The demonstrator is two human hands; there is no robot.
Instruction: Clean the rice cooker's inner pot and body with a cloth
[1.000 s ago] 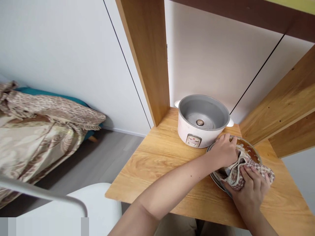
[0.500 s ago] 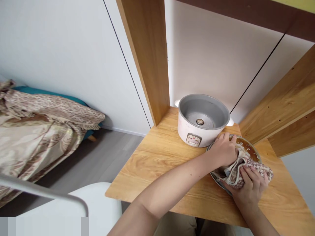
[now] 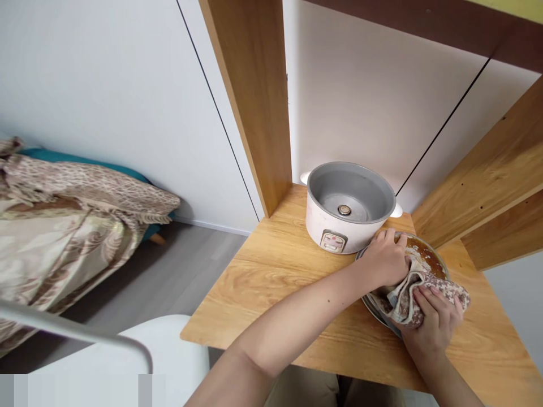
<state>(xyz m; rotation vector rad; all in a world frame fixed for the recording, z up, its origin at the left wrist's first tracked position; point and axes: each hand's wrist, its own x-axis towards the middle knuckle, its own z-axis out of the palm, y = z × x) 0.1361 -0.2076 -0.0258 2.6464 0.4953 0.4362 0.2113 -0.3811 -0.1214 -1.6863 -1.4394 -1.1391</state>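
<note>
A metal inner pot (image 3: 428, 255) with brown stains and stuck rice inside lies on the wooden table (image 3: 280, 265), to the right of a white rice cooker body (image 3: 345, 206) that stands empty. My left hand (image 3: 384, 260) is closed over the pot's near-left rim. My right hand (image 3: 435, 322) grips a folded brown-and-white patterned cloth (image 3: 413, 291) pressed against the pot's front edge. Much of the pot is hidden by hands and cloth.
Wooden shelf uprights rise at the back left (image 3: 254, 102) and right (image 3: 487, 175) of the table. A white chair (image 3: 127, 350) with a metal rail stands at lower left. A bed with patterned blankets (image 3: 63, 226) lies far left on the grey floor.
My right hand and the cloth have shifted slightly along the pot's front rim. The left hand keeps its hold and the cooker has not moved.
</note>
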